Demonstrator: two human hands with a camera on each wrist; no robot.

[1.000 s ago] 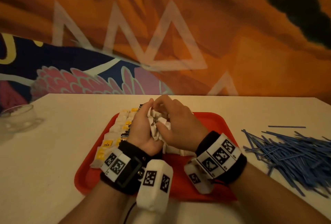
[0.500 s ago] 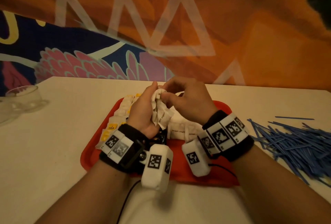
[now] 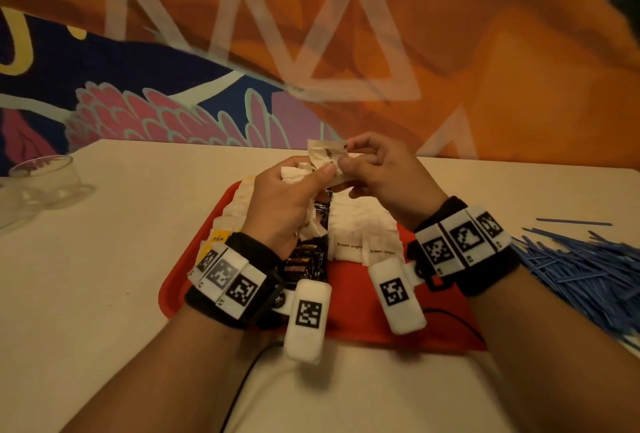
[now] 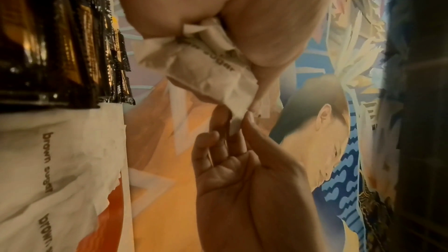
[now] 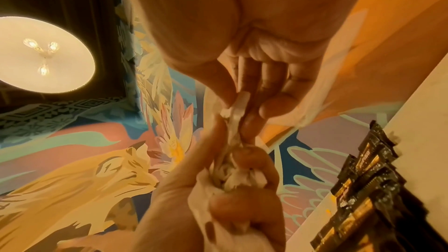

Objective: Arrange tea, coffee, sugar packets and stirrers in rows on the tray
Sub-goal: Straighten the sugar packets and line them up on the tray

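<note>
Bare forearms, black wristbands [image 3: 485,280] with white coded marker blocks [image 3: 306,318], thin black cable [image 3: 239,394]

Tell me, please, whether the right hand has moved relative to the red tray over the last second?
Yes. The right hand has risen and moved away from the person, toward the far rim of the red tray, pinching a sugar packet.

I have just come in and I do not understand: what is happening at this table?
A person is sorting drink supplies onto a red tray. The left hand holds a bunch of white sugar packets, and the right hand pinches one packet out of it. Tea, coffee and brown sugar rows already lie there. The blue stirrers wait on the table.
</note>
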